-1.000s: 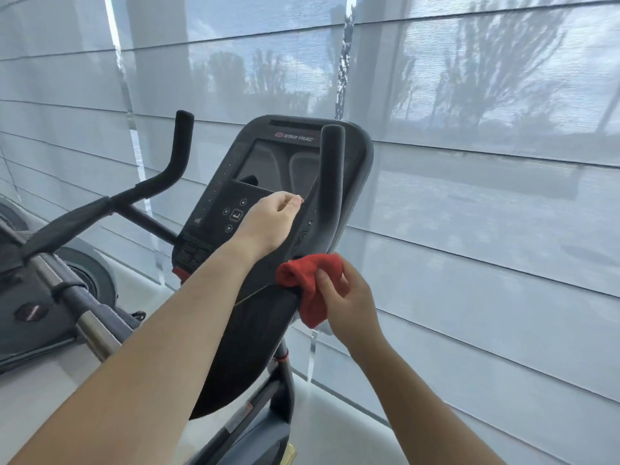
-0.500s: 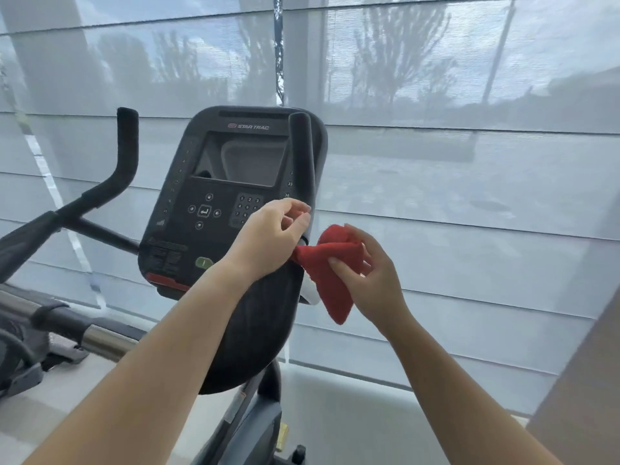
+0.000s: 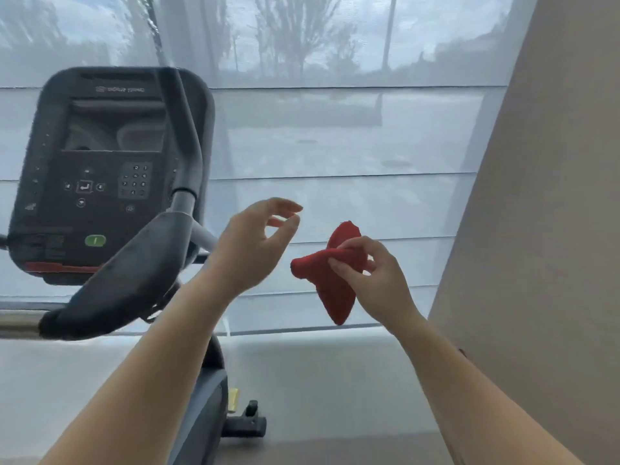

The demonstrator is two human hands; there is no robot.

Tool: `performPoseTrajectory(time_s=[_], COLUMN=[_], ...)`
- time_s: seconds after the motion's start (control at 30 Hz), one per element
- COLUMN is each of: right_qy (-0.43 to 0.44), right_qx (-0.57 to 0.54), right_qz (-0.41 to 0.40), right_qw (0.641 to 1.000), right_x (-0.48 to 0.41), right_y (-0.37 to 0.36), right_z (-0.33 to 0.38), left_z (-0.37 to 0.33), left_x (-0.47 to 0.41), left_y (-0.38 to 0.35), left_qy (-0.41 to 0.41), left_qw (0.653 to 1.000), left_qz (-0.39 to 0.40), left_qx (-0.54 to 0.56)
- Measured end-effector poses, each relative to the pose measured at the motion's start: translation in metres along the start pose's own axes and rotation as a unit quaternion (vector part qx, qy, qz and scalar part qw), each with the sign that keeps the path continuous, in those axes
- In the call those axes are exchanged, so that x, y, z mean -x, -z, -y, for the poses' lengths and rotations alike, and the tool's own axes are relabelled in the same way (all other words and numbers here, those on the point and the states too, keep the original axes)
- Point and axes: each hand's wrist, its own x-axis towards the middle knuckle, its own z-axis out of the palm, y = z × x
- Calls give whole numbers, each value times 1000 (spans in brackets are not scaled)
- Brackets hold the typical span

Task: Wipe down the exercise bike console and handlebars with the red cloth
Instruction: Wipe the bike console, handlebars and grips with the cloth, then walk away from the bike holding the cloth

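Red crumpled cloth hangs in mid-air, well right of the black exercise bike console and touching neither it nor the black padded handlebar below it. The right hand pinches it between thumb and curled fingers. The left hand hovers just left, fingers loosely curled, holding nothing.

The brand lettering at 12 o'clock on the console is smeared and unreadable. So are the keypad digits and the label print at its 7 o'clock. The upright handlebar covers the console's 3 o'clock margin. The right hand hides part of the red cloth. The bike frame and both forearms run off the picture at 6 o'clock.
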Motion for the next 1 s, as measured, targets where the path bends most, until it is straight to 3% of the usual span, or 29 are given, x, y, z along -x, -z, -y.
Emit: performPoseTrajectory(time_s=[0.2, 0.43, 0.6, 0.77, 1.0], right_qy=[-70, -161, -227, -304, -380], right_qx=[91, 137, 155, 168, 245], right_qz=[-80, -202, -312, -418, -510], right_qw=[990, 956, 910, 840, 732], right_x=[104, 245, 342, 418, 486], right_y=[118, 228, 274, 285, 263], right_z=[-29, -39, -38, -38, -20], left_z=[-47, -127, -173, -196, -211], left_x=[73, 164, 219, 256, 294], left_y=[-117, -227, -288, -333, -379], left_qy=[-1, -40, -88, -168, -307], left_qw=[988, 939, 876, 807, 671], left_qz=[137, 306, 432, 535, 662], left_qx=[64, 154, 194, 187, 134])
